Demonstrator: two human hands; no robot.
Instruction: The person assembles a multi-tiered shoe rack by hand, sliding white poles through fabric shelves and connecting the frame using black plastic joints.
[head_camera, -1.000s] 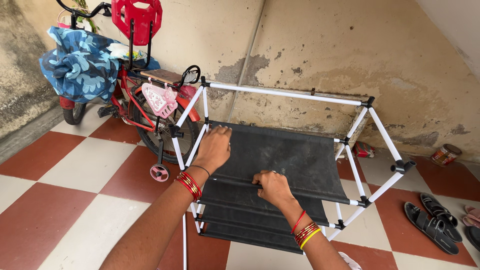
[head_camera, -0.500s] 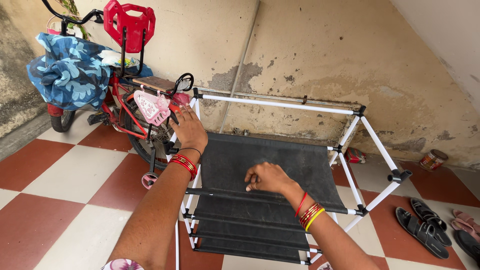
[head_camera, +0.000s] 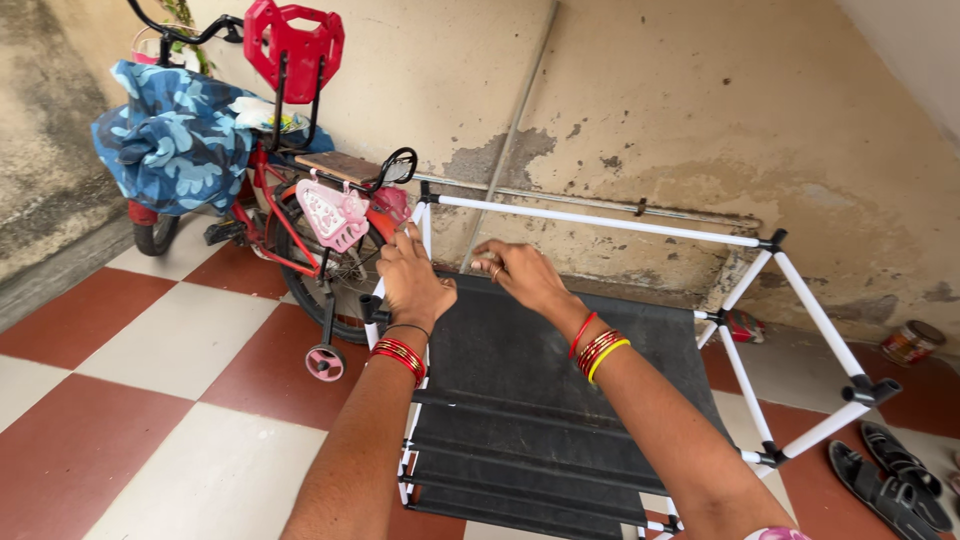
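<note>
Seemingly mid-grip, the left hand (head_camera: 410, 280) curled around a white upright tube at the far-left corner of the rack frame (head_camera: 600, 218), while the right hand (head_camera: 520, 272) closed on the back edge of the black fabric shelf (head_camera: 560, 350), beside a red bicycle (head_camera: 300, 210).

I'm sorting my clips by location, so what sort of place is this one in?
Probably a home's porch or entry passage. A child's bicycle is parked against a stained, peeling wall, sandals lie on the checkered tile floor, and both hands are on a tube-frame rack.
</note>
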